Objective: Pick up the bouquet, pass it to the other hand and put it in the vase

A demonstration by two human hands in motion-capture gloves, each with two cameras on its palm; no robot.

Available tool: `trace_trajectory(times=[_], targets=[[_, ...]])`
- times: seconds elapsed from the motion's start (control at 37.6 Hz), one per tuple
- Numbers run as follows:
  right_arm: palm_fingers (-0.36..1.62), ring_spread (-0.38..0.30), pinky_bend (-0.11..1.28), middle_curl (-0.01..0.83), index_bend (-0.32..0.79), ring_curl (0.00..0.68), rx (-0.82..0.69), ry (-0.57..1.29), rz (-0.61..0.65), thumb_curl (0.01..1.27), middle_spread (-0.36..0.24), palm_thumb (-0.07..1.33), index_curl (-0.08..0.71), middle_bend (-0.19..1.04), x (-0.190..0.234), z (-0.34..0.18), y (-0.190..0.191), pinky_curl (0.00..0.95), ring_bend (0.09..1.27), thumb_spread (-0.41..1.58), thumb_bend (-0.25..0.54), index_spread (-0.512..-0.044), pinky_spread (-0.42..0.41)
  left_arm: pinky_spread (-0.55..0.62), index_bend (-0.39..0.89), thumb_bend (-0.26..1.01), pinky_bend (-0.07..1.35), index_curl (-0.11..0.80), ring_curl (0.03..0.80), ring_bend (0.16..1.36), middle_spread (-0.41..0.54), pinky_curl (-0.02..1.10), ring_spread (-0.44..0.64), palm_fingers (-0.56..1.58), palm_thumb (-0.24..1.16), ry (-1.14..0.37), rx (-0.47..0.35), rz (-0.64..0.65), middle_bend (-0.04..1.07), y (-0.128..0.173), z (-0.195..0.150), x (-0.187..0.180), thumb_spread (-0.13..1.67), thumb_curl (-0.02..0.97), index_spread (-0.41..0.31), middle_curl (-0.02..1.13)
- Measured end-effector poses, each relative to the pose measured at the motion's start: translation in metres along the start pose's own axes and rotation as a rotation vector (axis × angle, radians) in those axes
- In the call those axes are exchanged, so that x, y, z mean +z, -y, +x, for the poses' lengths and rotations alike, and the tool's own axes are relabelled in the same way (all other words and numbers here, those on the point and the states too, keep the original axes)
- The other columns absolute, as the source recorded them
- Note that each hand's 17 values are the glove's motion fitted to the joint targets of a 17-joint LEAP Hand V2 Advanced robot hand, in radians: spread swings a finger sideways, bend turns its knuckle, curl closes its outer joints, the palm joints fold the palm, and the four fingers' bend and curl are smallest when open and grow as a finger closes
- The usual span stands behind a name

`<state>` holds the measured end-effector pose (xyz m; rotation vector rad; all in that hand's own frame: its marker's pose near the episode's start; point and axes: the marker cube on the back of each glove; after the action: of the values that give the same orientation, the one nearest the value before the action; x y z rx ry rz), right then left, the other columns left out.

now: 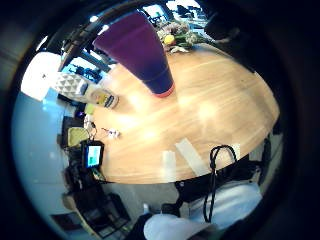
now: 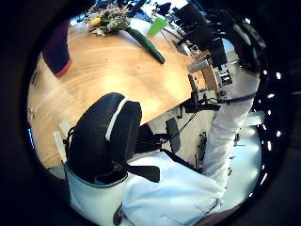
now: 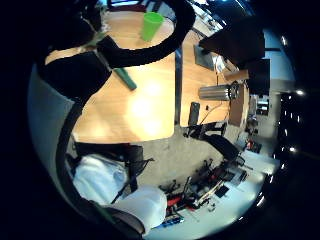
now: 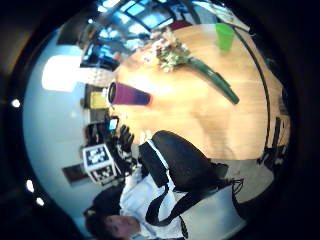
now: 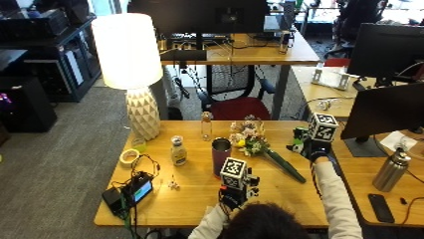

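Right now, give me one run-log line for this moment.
bouquet: lying on table, not picked up | vase: upright, empty | left hand: near table edge, holds nothing | right hand: raised beside bouquet, fingers unseen

Clutter on the wooden desk

A white lamp, small bottle, tape roll and green cup stood there.
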<state>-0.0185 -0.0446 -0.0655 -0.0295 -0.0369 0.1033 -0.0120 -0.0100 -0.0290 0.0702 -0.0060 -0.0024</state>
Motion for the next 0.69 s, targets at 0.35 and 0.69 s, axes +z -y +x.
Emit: trace_trajectory(times=[0.35, 0.69], targets=[[0.53, -0.028, 0.74, 0.353, 0.02, 0.356, 0.250, 0.103, -0.183, 0.26, 0.009, 0.45, 0.049, 0.35, 0.087, 0.031, 0.060, 0.364, 0.71, 1.04, 0.017, -0.193, 0.177, 0.27, 0.16, -0.02, 0.49, 0.270, 0.264, 0.62, 0.216, 0.31, 0.26, 0.26, 0.26, -0.019, 0.012, -0.035, 0.17, 0.001, -0.011, 0.022, 1.16, 0.217, -0.019, 0.22], [0.32, 0.049, 0.59, 0.364, 0.27, 0.281, 0.312, 0.060, -0.305, 0.30, -0.038, 0.56, 0.193, 0.31, 0.186, 0.023, 0.051, 0.332, 0.37, 1.02, -0.012, -0.272, 0.222, 0.26, 0.15, -0.02, 0.49, 0.289, 0.273, 0.61, 0.213, 0.32, 0.26, 0.26, 0.26, -0.038, 0.011, -0.074, 0.17, -0.002, -0.007, 0.029, 1.17, 0.230, -0.022, 0.24]])
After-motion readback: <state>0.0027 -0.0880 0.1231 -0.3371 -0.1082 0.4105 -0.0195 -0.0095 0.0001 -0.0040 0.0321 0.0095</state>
